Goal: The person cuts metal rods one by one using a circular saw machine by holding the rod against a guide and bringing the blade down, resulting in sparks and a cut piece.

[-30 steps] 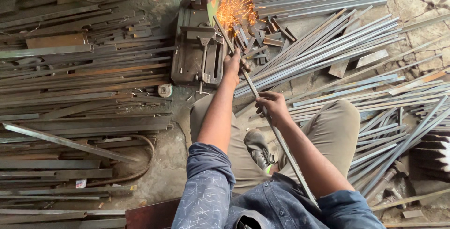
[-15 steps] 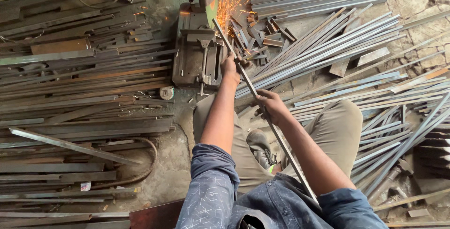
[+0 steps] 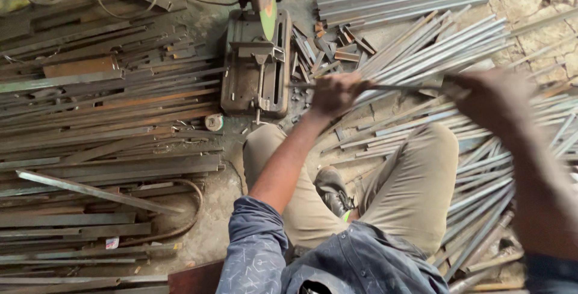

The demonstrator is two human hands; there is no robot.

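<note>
Both hands on one steel rod, centre of frame, beside the chop saw.

Your left hand [image 3: 334,94] is closed around the rod [image 3: 397,87], which lies level across the middle, its tip near the saw [image 3: 256,65]. Your right hand [image 3: 497,98], blurred at right, appears closed on the same rod. Judged long, stiff, fairly light and whippy, so grip wide apart, clear of cut ends. Labels: a small white tag [image 3: 112,243] at lower left among the bars [image 3: 90,125]; no signs seen.

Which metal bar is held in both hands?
The thin bar lying level between the left hand and right hand, beside the saw; the others lie on the floor.
</note>
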